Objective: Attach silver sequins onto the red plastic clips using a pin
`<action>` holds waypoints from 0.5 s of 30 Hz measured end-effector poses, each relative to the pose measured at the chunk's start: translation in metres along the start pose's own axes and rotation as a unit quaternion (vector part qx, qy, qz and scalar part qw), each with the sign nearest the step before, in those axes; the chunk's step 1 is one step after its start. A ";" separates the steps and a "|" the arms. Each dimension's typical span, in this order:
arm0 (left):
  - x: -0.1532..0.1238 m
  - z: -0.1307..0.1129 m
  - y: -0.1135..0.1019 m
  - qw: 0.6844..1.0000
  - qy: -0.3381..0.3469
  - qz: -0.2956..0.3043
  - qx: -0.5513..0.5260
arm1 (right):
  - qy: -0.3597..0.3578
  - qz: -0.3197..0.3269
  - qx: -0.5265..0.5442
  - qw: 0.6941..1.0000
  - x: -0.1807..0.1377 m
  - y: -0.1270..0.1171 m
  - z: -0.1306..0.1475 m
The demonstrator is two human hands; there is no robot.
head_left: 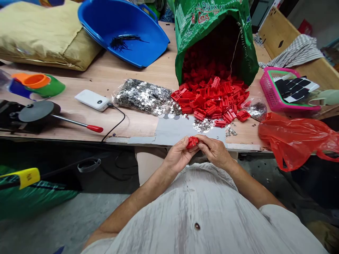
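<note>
Both my hands meet just in front of the table's near edge, pinched on one small red plastic part [192, 141]. My left hand [178, 155] grips it from the left, my right hand [215, 151] from the right, fingers curled around it. Beyond them a heap of the same red plastic parts [212, 100] spills out of a green woven sack [215, 38] lying on its side. Small shiny metal pieces [202, 125] lie scattered on a grey card patch [172, 132] by the heap, and a clear bag of more metal pieces [143, 96] sits to the left.
A blue basin [124, 31] and a tan sack [39, 35] stand at the back left. A white power bank [92, 100] with a black cable, coloured cups [37, 84] and a black hand press [29, 114] lie left. A pink basket [288, 90] and red plastic bag [296, 139] sit right.
</note>
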State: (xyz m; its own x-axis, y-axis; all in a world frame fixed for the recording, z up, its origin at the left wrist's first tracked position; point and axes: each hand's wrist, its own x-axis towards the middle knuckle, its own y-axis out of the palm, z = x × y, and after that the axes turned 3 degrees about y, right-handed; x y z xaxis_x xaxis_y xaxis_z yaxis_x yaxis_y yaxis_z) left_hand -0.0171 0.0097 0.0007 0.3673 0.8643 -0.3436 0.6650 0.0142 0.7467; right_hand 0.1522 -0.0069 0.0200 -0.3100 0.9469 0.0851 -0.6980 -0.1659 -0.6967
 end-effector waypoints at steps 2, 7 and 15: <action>-0.001 0.001 0.002 1.000 0.003 -0.005 0.000 | -0.006 -0.016 -0.010 1.000 0.000 0.002 -0.002; -0.003 0.003 0.007 0.999 0.011 -0.029 -0.043 | -0.012 -0.058 -0.022 0.998 0.000 0.010 -0.007; -0.001 0.011 0.009 0.994 0.004 -0.056 -0.090 | -0.006 -0.142 0.000 0.990 0.001 0.025 -0.009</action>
State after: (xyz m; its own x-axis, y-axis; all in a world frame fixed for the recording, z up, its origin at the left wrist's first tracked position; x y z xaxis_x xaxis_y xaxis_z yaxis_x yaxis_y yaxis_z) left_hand -0.0038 0.0034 0.0012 0.2914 0.8566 -0.4259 0.5740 0.1996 0.7942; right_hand 0.1397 -0.0078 -0.0037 -0.1088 0.9523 0.2852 -0.7582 0.1060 -0.6433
